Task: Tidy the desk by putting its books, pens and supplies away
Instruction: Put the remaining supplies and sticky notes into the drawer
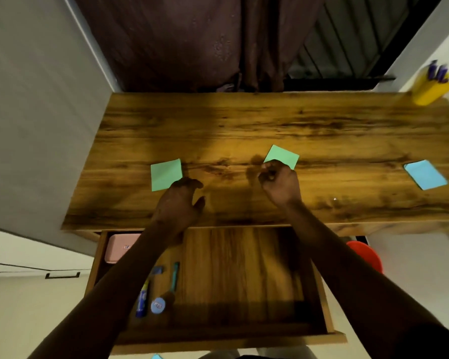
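Left green note (166,174) lies flat on the tabletop (244,120). The left hand (180,203) is loose and spread, with its fingertips on the note's near corner. The right hand (279,183) has a curled grip pinching the near edge of the right green note (283,156). A blue note (425,174) sits well apart on the right, and a yellow cup (429,90) of purple pens (437,71) stands at the far corner.

The open drawer (244,268) holds a pink case (119,247), blue pen (142,299), teal pen (175,275) and round blue cap (158,304), with both arms crossing over it. The labels on the case and cap are too blurry to read.
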The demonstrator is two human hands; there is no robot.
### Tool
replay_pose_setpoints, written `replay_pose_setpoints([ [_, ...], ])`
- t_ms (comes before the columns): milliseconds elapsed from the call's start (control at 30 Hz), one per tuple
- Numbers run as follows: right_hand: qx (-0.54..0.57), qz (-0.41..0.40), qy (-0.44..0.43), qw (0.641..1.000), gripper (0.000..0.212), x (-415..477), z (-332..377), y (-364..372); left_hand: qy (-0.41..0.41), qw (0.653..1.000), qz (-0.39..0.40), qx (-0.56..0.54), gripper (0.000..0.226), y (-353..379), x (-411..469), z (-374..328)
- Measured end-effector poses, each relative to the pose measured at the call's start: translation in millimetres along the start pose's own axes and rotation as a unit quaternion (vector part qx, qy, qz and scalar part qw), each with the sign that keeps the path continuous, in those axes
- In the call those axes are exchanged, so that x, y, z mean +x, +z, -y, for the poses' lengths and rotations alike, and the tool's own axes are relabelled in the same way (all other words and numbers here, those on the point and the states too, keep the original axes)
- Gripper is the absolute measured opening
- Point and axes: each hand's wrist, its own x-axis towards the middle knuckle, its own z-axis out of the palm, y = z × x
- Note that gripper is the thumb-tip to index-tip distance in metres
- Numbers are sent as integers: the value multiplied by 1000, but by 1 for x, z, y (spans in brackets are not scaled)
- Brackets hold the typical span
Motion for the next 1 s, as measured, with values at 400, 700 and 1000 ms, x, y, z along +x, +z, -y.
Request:
replay_pose_setpoints([
  [400,-229,124,16,965,82,115,-67,-26,49,999,8,19,36,28,56,-61],
  [700,-321,105,76,938,131,141,-85,-28,23,999,11,45,40,20,64,-29],
  [1000,74,77,85,991,22,74,-19,-5,-47,999,-19,6,32,-7,66,26],
])
